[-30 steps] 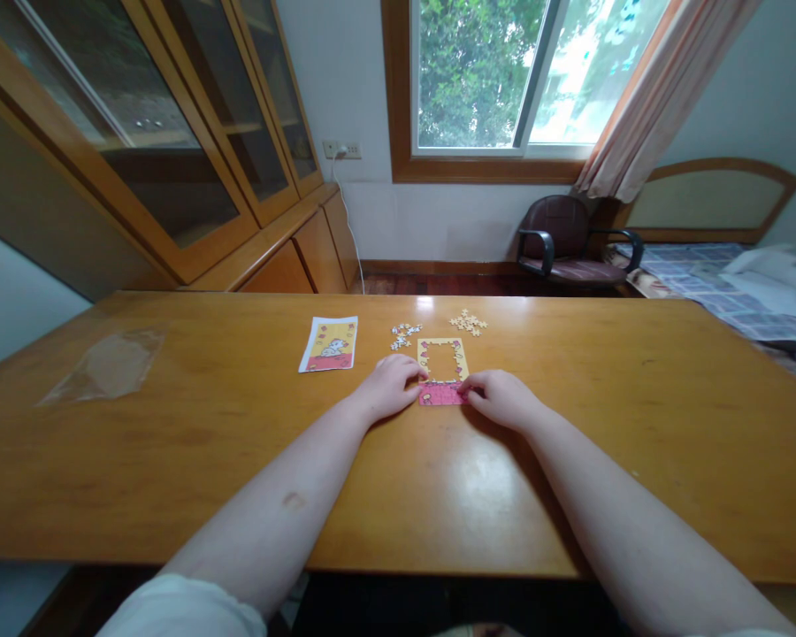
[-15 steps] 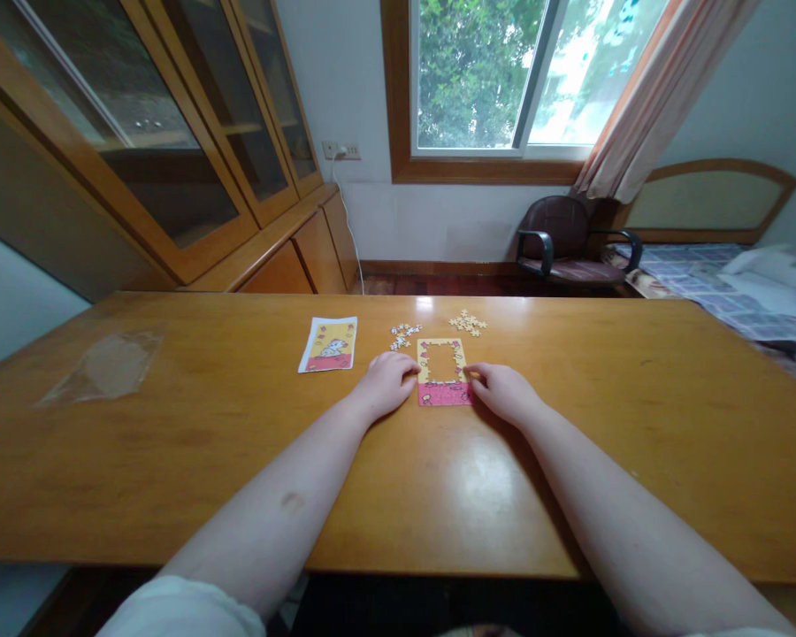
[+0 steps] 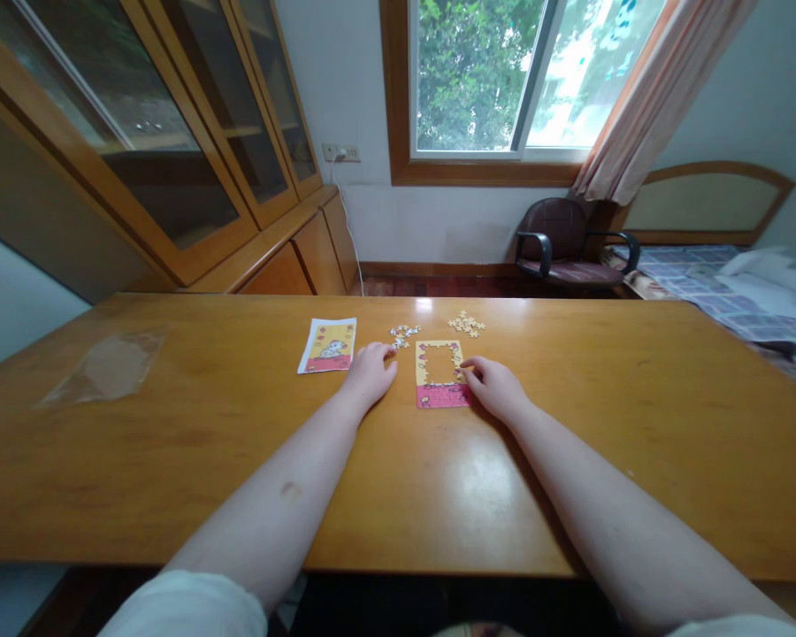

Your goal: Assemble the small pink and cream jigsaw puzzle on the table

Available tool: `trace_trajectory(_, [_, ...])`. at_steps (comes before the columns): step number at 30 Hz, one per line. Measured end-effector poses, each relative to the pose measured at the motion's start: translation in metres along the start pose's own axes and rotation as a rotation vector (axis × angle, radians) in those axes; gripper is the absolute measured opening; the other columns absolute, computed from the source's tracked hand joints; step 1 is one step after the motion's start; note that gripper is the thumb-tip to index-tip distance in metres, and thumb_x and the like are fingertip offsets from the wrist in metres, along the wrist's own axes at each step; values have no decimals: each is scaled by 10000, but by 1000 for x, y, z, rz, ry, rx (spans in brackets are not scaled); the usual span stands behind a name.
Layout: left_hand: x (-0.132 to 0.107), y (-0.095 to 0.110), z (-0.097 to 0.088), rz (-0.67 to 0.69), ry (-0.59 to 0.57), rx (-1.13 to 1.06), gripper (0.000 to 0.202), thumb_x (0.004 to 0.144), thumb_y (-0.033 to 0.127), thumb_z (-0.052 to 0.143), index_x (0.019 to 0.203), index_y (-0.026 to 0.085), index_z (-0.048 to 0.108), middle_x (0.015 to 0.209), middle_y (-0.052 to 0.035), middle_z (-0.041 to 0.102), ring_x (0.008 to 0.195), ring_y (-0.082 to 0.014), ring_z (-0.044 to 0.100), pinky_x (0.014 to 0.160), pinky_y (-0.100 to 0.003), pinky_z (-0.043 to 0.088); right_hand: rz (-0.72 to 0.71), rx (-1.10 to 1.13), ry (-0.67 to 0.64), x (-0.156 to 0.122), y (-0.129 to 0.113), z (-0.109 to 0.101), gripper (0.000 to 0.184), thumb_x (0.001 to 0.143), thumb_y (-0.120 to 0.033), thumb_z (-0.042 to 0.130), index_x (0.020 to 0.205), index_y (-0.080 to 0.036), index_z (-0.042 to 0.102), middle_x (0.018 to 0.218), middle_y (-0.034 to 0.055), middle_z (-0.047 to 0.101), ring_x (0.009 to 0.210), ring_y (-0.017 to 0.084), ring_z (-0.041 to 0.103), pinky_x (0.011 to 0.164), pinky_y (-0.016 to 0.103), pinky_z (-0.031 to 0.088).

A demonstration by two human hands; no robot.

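Note:
A partly assembled jigsaw puzzle [image 3: 432, 396] lies flat, its yellow and pink border put together around an open middle. At its right edge, my right hand [image 3: 497, 387] rests with thumb and forefinger slightly apart, the fingertips touching or very near the border. My left hand [image 3: 370, 379] is over the table left of the puzzle, fingers apart and nothing visible in them. Just beyond its fingertips is a small group of loose, whitish puzzle pieces [image 3: 404, 333]. A pile of yellowish puzzle pieces [image 3: 466, 325] lies behind the puzzle to the right.
A printed reference picture [image 3: 329, 345] lies left of my left hand. Farther left is a clear plastic bag [image 3: 106, 367] on the wooden table [image 3: 239, 522]. Beyond the table stand a glass-door cabinet [image 3: 252, 212], an armchair [image 3: 561, 239] and a bed [image 3: 709, 283].
My left hand has let go of the puzzle's left edge and moved left and slightly away from me, with its fingers spreading. My right hand stays at the right edge.

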State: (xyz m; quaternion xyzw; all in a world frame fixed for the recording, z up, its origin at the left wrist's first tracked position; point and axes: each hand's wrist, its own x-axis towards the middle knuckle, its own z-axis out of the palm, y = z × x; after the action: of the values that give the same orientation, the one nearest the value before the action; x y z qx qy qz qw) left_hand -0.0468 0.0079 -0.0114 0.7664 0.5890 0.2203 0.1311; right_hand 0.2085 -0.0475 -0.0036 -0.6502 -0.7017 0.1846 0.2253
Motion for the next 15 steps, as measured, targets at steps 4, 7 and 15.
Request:
trace_trajectory(4, [7,-7,-1,-142,35,-102,251,810,169,566,1030,165,685,1064,-80,680,939,-203,635,906,-320,506,-24,98,90,5,5,6,221,854,-349,472,779,-200,617,697,19,633,658,157,548,630,261,369])
trace_trajectory(7, [11,-11,0,-194,97,-151,228,808,174,564,998,181,690,1014,-59,693,898,-194,638,872,-309,510,-17,202,115,9,10,9,257,827,-401,482,661,-209,521,619,-8,568,604,143,497,596,255,345])
trace_trajectory(15, [19,-19,5,-307,175,-202,237,814,206,532,993,218,686,1015,-41,711,946,-215,641,855,-318,498,204,383,151,35,14,12,242,750,-392,502,590,-214,465,537,-43,494,564,134,460,571,253,322])
